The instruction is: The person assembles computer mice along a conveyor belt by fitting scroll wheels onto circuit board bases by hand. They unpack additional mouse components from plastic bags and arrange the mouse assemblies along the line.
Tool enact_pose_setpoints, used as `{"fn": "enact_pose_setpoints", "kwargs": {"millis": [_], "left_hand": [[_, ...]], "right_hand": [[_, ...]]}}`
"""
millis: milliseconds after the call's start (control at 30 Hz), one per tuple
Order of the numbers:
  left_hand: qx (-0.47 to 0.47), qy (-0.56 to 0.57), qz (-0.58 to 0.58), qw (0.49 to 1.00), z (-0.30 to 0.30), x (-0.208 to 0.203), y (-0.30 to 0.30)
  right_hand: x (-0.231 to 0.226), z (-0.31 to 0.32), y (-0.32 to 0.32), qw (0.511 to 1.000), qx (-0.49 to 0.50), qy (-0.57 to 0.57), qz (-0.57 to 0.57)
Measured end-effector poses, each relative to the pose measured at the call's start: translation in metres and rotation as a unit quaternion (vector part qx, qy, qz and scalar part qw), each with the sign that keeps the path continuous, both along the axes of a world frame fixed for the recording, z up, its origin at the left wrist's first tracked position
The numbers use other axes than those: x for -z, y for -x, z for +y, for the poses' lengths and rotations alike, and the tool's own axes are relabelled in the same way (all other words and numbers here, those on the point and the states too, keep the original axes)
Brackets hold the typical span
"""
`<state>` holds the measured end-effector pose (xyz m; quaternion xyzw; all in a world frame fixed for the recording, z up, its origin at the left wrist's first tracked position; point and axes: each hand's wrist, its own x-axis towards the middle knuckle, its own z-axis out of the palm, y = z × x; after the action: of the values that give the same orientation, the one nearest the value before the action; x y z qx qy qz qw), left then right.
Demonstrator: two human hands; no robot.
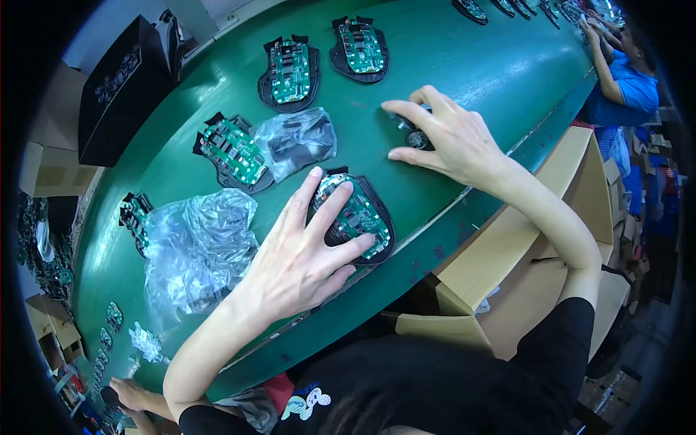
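Observation:
My left hand lies with spread fingers over a green circuit board seated in a black, rounded housing, its fingertips touching the board. Farther right, my right hand arches above the table, thumb and forefinger wide apart. Small dark parts, one of them round, show between that thumb and forefinger; whether they rest on the table or touch the palm is hidden. Close beyond my left hand are a clear plastic bag with dark contents and another housing with a board.
Two more board-filled housings lie at the back of the green table. A large clear bag sits left of my forearm. An open cardboard box stands by the table edge at right. Co-workers sit along the line.

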<state>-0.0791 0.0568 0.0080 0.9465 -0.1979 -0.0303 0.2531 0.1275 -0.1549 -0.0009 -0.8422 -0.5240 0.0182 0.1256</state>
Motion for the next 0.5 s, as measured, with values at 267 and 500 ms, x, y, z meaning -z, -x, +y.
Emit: {"fn": "enact_pose_setpoints", "kwargs": {"millis": [267, 500], "left_hand": [[-0.072, -0.061, 0.046, 0.994, -0.006, -0.01, 0.012], [-0.073, -0.041, 0.04, 0.996, -0.011, -0.007, 0.009]], "right_hand": [[-0.024, -0.037, -0.015, 0.963, 0.11, -0.011, 0.246], [-0.002, -0.027, -0.027, 0.98, 0.077, -0.1, 0.153]]}}
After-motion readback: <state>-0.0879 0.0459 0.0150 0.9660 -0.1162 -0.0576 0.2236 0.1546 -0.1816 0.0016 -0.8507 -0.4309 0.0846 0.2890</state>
